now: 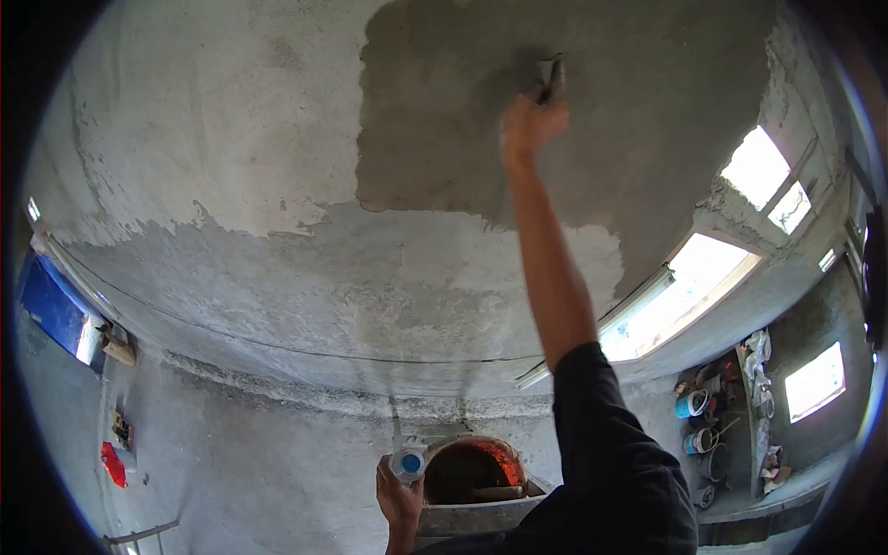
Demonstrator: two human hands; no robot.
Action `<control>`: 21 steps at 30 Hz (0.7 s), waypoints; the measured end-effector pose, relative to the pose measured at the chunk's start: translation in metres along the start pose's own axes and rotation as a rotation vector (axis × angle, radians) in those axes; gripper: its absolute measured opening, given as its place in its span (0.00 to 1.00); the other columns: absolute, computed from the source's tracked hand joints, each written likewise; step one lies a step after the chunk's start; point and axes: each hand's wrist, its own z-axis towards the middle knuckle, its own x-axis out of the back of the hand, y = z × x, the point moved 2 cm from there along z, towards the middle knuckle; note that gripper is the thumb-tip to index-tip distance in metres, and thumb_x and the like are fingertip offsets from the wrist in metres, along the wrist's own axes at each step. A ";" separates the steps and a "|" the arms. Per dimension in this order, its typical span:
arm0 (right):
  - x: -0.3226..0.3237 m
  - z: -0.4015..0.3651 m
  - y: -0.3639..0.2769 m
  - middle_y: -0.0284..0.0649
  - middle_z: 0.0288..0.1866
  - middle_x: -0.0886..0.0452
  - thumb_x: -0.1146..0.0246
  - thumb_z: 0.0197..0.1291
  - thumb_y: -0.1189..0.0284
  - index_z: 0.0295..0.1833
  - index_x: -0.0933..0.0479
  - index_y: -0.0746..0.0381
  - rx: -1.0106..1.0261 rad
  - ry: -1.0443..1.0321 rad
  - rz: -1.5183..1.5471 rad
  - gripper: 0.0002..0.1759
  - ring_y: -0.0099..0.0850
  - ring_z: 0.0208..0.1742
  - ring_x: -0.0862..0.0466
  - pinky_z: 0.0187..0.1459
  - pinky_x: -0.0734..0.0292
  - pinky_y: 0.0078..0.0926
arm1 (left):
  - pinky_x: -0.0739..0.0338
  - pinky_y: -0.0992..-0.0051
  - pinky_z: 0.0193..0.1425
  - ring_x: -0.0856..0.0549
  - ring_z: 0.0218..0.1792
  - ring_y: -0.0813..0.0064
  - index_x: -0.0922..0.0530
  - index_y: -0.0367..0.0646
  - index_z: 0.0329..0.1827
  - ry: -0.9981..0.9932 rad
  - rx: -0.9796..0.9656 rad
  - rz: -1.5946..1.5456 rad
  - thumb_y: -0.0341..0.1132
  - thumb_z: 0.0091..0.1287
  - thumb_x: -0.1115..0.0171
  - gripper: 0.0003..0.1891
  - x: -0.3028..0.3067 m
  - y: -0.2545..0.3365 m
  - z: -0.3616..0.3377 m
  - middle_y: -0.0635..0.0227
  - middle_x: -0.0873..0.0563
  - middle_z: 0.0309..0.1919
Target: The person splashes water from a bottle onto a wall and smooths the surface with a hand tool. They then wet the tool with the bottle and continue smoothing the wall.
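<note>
My right hand (536,125) is raised high with the arm stretched out, closed around the handle of a trowel (552,79) at the wall; motion blurs both, and the blade shows only in part. Around it spreads a dark, damp-looking patch of plaster (435,139), with a ragged edge against the paler wall (231,120). Low in the view, my left hand (400,499) grips a clear plastic bottle (407,464), seen from its top with a blue cap. Just right of the bottle sits a round tub (504,462), orange inside, with dark contents and a stick-like handle across it.
Bright window openings (680,287) break the wall at right. Buckets (692,404) and other containers crowd the floor along the right side. At far left are a blue panel (60,301) and a red item (114,464). A thin cable (277,344) runs along the lower wall.
</note>
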 end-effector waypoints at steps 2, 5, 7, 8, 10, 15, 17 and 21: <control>-0.015 -0.017 -0.030 0.60 0.59 0.24 0.45 0.52 0.82 0.64 0.32 0.77 -0.189 0.057 0.106 0.29 0.47 0.60 0.21 0.61 0.28 0.35 | 0.26 0.54 0.50 0.22 0.48 0.42 0.34 0.37 0.56 0.006 0.007 -0.005 0.31 0.44 0.22 0.37 0.002 0.003 0.000 0.48 0.22 0.44; -0.076 -0.042 -0.011 0.63 0.65 0.30 0.47 0.53 0.84 0.65 0.35 0.78 -0.152 0.240 0.126 0.30 0.51 0.67 0.29 0.68 0.36 0.40 | 0.26 0.54 0.50 0.22 0.48 0.42 0.34 0.38 0.55 0.024 0.029 -0.013 0.31 0.43 0.22 0.36 0.003 0.002 0.002 0.49 0.22 0.44; -0.105 -0.037 -0.026 0.63 0.61 0.27 0.50 0.49 0.87 0.66 0.37 0.78 -0.154 0.383 0.013 0.33 0.52 0.63 0.26 0.64 0.33 0.41 | 0.26 0.54 0.50 0.22 0.48 0.42 0.34 0.38 0.54 0.031 0.039 -0.011 0.31 0.42 0.21 0.37 0.004 0.003 0.001 0.49 0.22 0.44; -0.116 -0.031 -0.035 0.63 0.58 0.24 0.52 0.45 0.89 0.67 0.39 0.79 -0.152 0.515 -0.096 0.36 0.53 0.59 0.23 0.60 0.29 0.41 | 0.26 0.54 0.50 0.22 0.48 0.42 0.34 0.38 0.54 0.036 0.033 -0.008 0.31 0.42 0.21 0.37 0.002 0.003 0.005 0.49 0.22 0.44; -0.133 -0.022 -0.041 0.62 0.59 0.25 0.52 0.45 0.89 0.68 0.40 0.78 -0.233 0.517 -0.131 0.37 0.53 0.61 0.24 0.61 0.30 0.41 | 0.26 0.54 0.50 0.22 0.48 0.42 0.35 0.39 0.55 0.011 0.051 -0.017 0.31 0.42 0.21 0.37 0.004 0.001 0.002 0.49 0.23 0.44; -0.143 -0.002 -0.080 0.64 0.69 0.37 0.51 0.48 0.90 0.71 0.46 0.77 -0.311 0.142 0.386 0.39 0.55 0.72 0.39 0.73 0.49 0.42 | 0.26 0.54 0.50 0.22 0.48 0.42 0.34 0.37 0.55 -0.008 0.036 -0.003 0.33 0.44 0.22 0.36 0.001 -0.005 -0.002 0.48 0.22 0.45; -0.140 0.001 -0.086 0.58 0.71 0.38 0.44 0.63 0.80 0.74 0.43 0.61 -0.292 -0.156 0.356 0.33 0.49 0.69 0.32 0.68 0.34 0.42 | 0.25 0.54 0.50 0.22 0.49 0.42 0.35 0.37 0.56 -0.009 0.077 -0.046 0.34 0.45 0.22 0.36 -0.001 -0.005 0.000 0.48 0.22 0.46; -0.104 -0.014 -0.065 0.64 0.69 0.36 0.49 0.47 0.90 0.71 0.46 0.78 0.036 0.082 0.371 0.40 0.55 0.72 0.39 0.74 0.51 0.42 | 0.25 0.54 0.49 0.22 0.48 0.41 0.35 0.37 0.56 0.027 0.036 -0.020 0.34 0.45 0.22 0.36 0.000 -0.006 0.003 0.47 0.22 0.45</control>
